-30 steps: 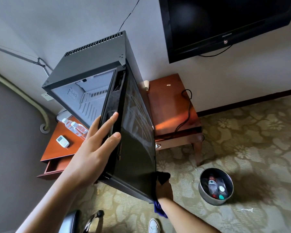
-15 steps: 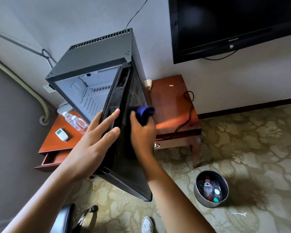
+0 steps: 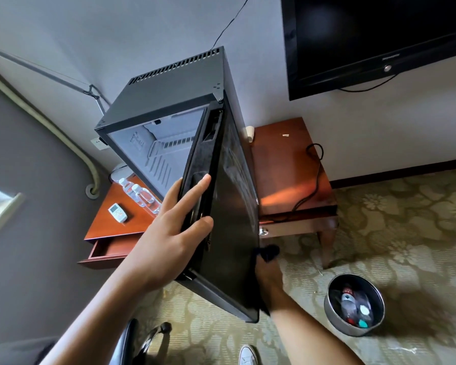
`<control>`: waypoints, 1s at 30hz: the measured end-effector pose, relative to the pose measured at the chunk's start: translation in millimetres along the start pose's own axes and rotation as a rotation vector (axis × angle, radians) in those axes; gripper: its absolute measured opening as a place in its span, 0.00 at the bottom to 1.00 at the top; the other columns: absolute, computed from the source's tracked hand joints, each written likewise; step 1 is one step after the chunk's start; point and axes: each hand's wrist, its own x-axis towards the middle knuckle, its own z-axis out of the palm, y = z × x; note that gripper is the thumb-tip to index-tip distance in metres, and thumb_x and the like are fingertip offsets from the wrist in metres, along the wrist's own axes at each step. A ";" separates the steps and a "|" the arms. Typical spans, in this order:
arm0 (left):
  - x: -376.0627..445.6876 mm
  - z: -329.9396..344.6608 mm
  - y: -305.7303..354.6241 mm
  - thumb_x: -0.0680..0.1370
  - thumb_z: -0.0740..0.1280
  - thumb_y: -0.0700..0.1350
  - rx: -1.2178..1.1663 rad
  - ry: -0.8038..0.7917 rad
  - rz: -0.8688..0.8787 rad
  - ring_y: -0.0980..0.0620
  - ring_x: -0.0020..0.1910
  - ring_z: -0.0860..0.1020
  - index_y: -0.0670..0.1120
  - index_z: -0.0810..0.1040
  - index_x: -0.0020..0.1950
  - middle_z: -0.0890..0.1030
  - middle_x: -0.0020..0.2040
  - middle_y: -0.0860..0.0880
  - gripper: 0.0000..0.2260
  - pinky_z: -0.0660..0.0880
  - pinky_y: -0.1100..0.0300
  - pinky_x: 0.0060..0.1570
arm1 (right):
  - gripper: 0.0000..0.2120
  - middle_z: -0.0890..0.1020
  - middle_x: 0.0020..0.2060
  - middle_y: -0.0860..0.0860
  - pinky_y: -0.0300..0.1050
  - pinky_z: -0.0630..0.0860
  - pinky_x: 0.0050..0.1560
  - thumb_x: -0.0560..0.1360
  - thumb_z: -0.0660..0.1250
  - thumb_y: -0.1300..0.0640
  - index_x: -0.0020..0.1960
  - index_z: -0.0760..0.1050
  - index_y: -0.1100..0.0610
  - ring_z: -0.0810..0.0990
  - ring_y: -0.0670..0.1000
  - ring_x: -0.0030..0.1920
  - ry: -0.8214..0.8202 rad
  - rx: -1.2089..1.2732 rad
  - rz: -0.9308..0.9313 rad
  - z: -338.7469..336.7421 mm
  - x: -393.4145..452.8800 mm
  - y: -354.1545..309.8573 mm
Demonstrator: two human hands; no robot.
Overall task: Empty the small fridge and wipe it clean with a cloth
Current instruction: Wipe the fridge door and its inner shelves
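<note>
Up on the wooden table (image 3: 282,164) against the wall: small black fridge (image 3: 174,93), door (image 3: 232,219) swung half open, interior bare and pale. Left hand (image 3: 169,233) on the door's free edge, fingers straight, thumb wrapped behind. Right hand (image 3: 269,275) down at the door's lower outer corner, curled over a dark cloth (image 3: 269,252); grip partly hidden, probably pinching it. Open carpet to the right of the door. Metal bin (image 3: 353,304) with bottles on the floor near the table's front leg. Two water bottles (image 3: 140,193) and a remote (image 3: 117,212) on the table's left end. Cable (image 3: 313,177) trailing over the right end.
</note>
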 end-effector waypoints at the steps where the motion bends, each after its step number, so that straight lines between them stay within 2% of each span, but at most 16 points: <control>1: -0.4 0.0 -0.3 0.73 0.62 0.61 -0.007 0.002 0.003 0.74 0.73 0.45 0.82 0.57 0.71 0.47 0.81 0.68 0.29 0.51 0.61 0.72 | 0.24 0.81 0.58 0.58 0.50 0.74 0.56 0.75 0.64 0.37 0.62 0.75 0.52 0.80 0.60 0.54 -0.025 -0.018 0.042 1.2 2.6 20.1; 3: 1.5 -3.4 -3.7 0.73 0.63 0.60 -0.025 0.006 0.009 0.74 0.74 0.47 0.81 0.58 0.71 0.50 0.81 0.68 0.30 0.51 0.63 0.71 | 0.26 0.81 0.59 0.58 0.50 0.74 0.58 0.75 0.63 0.36 0.65 0.76 0.53 0.80 0.61 0.56 -0.050 -0.021 0.070 5.8 7.0 37.4; 6: 4.4 -10.5 -12.0 0.73 0.63 0.59 0.021 0.000 0.011 0.69 0.76 0.57 0.79 0.58 0.73 0.58 0.78 0.67 0.31 0.59 0.64 0.69 | 0.23 0.82 0.49 0.54 0.55 0.76 0.60 0.74 0.62 0.37 0.58 0.78 0.53 0.80 0.59 0.50 -0.071 0.002 0.102 10.5 9.6 24.1; 8: 9.8 -16.0 -10.7 0.73 0.63 0.62 0.087 -0.003 0.006 0.72 0.65 0.66 0.78 0.56 0.74 0.66 0.68 0.68 0.32 0.67 0.70 0.60 | 0.25 0.83 0.49 0.53 0.56 0.77 0.60 0.72 0.61 0.33 0.56 0.79 0.51 0.80 0.58 0.49 -0.065 0.076 0.099 13.2 8.9 10.8; 10: 28.2 -19.9 -4.8 0.74 0.61 0.67 0.178 0.010 -0.022 0.68 0.57 0.70 0.78 0.53 0.75 0.67 0.59 0.63 0.31 0.68 0.72 0.50 | 0.30 0.83 0.56 0.55 0.53 0.76 0.60 0.72 0.61 0.30 0.61 0.78 0.52 0.81 0.60 0.55 -0.025 0.154 0.067 15.8 7.5 -6.3; 11: 40.8 -20.4 -4.4 0.76 0.61 0.69 0.221 0.016 -0.050 0.62 0.55 0.71 0.76 0.52 0.76 0.66 0.59 0.59 0.30 0.66 0.70 0.50 | 0.31 0.82 0.59 0.57 0.51 0.74 0.59 0.73 0.63 0.31 0.64 0.77 0.54 0.80 0.61 0.58 0.013 0.178 0.047 17.3 6.5 -18.2; 13: 66.3 -22.1 -3.9 0.81 0.54 0.68 0.250 0.021 -0.116 0.53 0.56 0.70 0.74 0.50 0.78 0.67 0.60 0.52 0.26 0.64 0.58 0.56 | 0.29 0.82 0.60 0.57 0.48 0.73 0.56 0.76 0.65 0.35 0.65 0.77 0.56 0.80 0.61 0.59 0.076 0.217 -0.016 20.5 0.9 -52.7; 16: 78.8 -26.8 -12.0 0.81 0.43 0.68 0.201 0.023 -0.108 0.49 0.59 0.71 0.75 0.51 0.78 0.69 0.56 0.51 0.23 0.63 0.53 0.60 | 0.22 0.83 0.55 0.53 0.47 0.72 0.53 0.75 0.65 0.34 0.59 0.78 0.50 0.81 0.59 0.57 0.123 0.274 -0.175 26.0 -30.2 -119.0; 18: 75.2 -30.8 -16.5 0.80 0.40 0.68 0.138 0.014 -0.089 0.55 0.58 0.71 0.74 0.55 0.77 0.70 0.54 0.53 0.25 0.61 0.55 0.61 | 0.18 0.84 0.50 0.51 0.47 0.74 0.51 0.73 0.68 0.34 0.52 0.77 0.48 0.82 0.56 0.53 0.211 0.321 -0.325 31.5 -68.7 -155.0; 21: 74.7 -30.5 -20.1 0.81 0.39 0.68 0.034 0.064 -0.094 0.60 0.62 0.65 0.74 0.60 0.75 0.70 0.63 0.57 0.25 0.55 0.59 0.64 | 0.22 0.83 0.46 0.48 0.45 0.76 0.49 0.70 0.71 0.35 0.52 0.78 0.52 0.82 0.50 0.48 0.300 0.460 -0.714 38.0 -150.3 -179.4; 24: 75.7 -30.9 -25.4 0.83 0.40 0.67 0.008 0.074 -0.078 0.65 0.63 0.61 0.76 0.62 0.74 0.68 0.66 0.57 0.22 0.53 0.65 0.65 | 0.23 0.82 0.51 0.48 0.47 0.79 0.53 0.73 0.72 0.38 0.61 0.78 0.52 0.83 0.49 0.52 0.139 0.585 -0.955 40.5 -200.8 -151.4; 26: 73.8 -31.5 -21.4 0.83 0.40 0.66 -0.004 0.076 -0.069 0.73 0.54 0.66 0.75 0.63 0.74 0.67 0.64 0.57 0.22 0.54 0.78 0.57 | 0.22 0.80 0.55 0.50 0.51 0.80 0.55 0.75 0.73 0.43 0.64 0.78 0.51 0.83 0.52 0.55 0.079 0.570 -1.106 38.4 -207.6 -127.5; 28: 72.9 -31.9 -20.1 0.83 0.42 0.65 -0.014 0.095 -0.058 0.84 0.44 0.64 0.74 0.65 0.74 0.67 0.61 0.58 0.22 0.55 0.84 0.49 | 0.20 0.79 0.55 0.50 0.51 0.80 0.53 0.76 0.73 0.46 0.65 0.78 0.52 0.83 0.51 0.55 0.070 0.522 -1.222 37.6 -196.7 -124.3; 29: 71.5 -32.8 -18.8 0.83 0.42 0.65 -0.031 0.081 -0.051 0.86 0.45 0.63 0.73 0.65 0.73 0.67 0.61 0.58 0.22 0.55 0.84 0.51 | 0.20 0.80 0.55 0.50 0.51 0.81 0.52 0.76 0.72 0.45 0.64 0.77 0.51 0.83 0.51 0.54 0.076 0.504 -1.250 38.4 -189.5 -130.6; 30: 71.2 -33.4 -21.0 0.83 0.43 0.67 -0.055 0.074 -0.031 0.86 0.50 0.64 0.73 0.66 0.73 0.69 0.62 0.58 0.22 0.56 0.80 0.58 | 0.19 0.80 0.54 0.50 0.51 0.81 0.52 0.76 0.72 0.44 0.64 0.77 0.49 0.84 0.51 0.54 0.084 0.500 -1.248 38.5 -181.3 -140.8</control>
